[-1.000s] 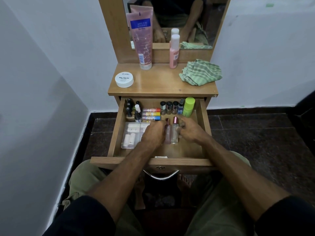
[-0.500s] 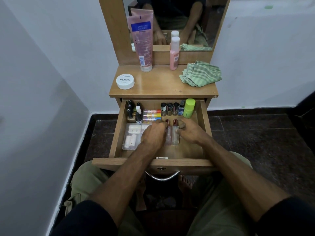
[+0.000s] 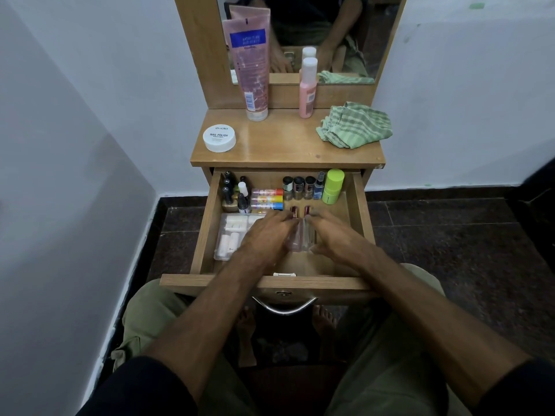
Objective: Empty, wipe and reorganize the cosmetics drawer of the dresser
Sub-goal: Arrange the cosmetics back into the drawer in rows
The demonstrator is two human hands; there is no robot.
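**A:** Take me across it, left to right. What am I looking at?

**B:** On the counter top, the white nail polish remover tub sits far left, then the tall pink tube, the small pink bottle, and the green cloth crumpled on the right. Below, the drawer is pulled out. Its left side holds dark-capped bottles at the back and a clear tray of white pieces in front. Three striped tubes lie stacked beside them, then a row of nail polishes and a lime-green stick.

**A:** And my hands?

**B:** My left hand and right hand flank the two clear bottles with rose caps, which lie side by side mid-drawer. A second ago my hands were pressed closer onto that pair; now they sit slightly lower and flatter, and the caps show above my fingers.

**A:** Gripping them?

**B:** The fingers of both hands are loosely spread beside the glass, resting against it rather than closed round it. I can't tell how firm the contact is; there's some blur.

**A:** So where does that leave me?

**B:** I judge the wiping is done, since the cloth lies set aside, and most items are back in neat rows. This looks like squaring up the last pair. The three things on the counter may yet need a place.
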